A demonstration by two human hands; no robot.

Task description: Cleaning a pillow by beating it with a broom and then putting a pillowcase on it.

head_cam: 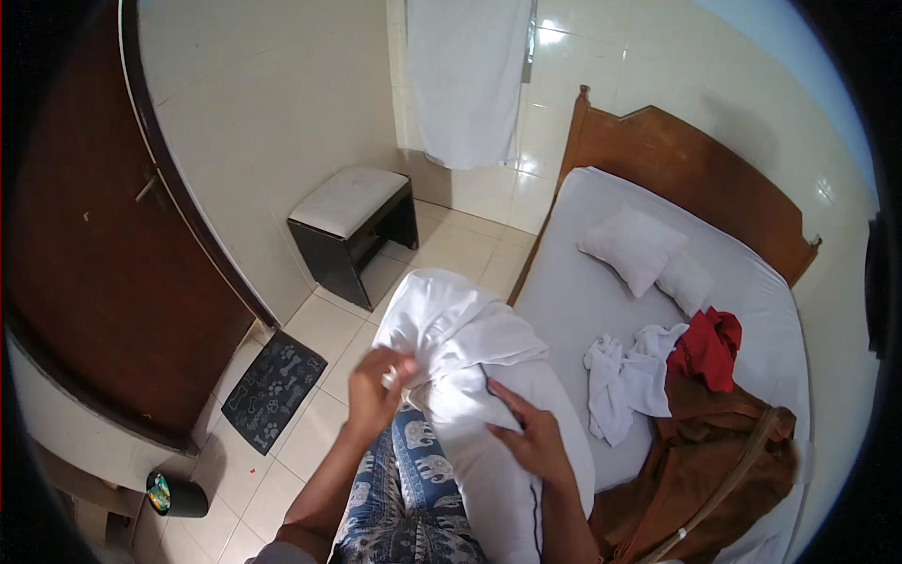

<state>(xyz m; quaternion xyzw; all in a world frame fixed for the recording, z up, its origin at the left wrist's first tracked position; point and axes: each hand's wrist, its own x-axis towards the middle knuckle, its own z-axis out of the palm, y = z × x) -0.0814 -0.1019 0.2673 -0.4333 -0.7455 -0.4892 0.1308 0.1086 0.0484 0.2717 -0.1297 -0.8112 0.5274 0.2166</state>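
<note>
A long white pillow or bolster in a loose white cover (458, 317) lies across my lap, its far end bunched and wrinkled. My left hand (377, 398) grips a gathered bit of the white cloth at its left side, slightly blurred. On the other side, my right hand (535, 433) pinches a fold of the cover between thumb and fingers, by a dark edge line (486, 377). That dark trim shows again lower down, near my right forearm. Patterned blue trousers with elephants (430, 458) show beneath the pillow.
To the right stands a bed with white sheet (550, 289), wooden headboard (676, 155), pillows (631, 247), white cloths (620, 381), red cloth (712, 345), brown blanket (705, 465) and stick broom (733, 479). Left are a padded stool (352, 204), doormat (275, 391), bin (187, 497) and door (120, 233).
</note>
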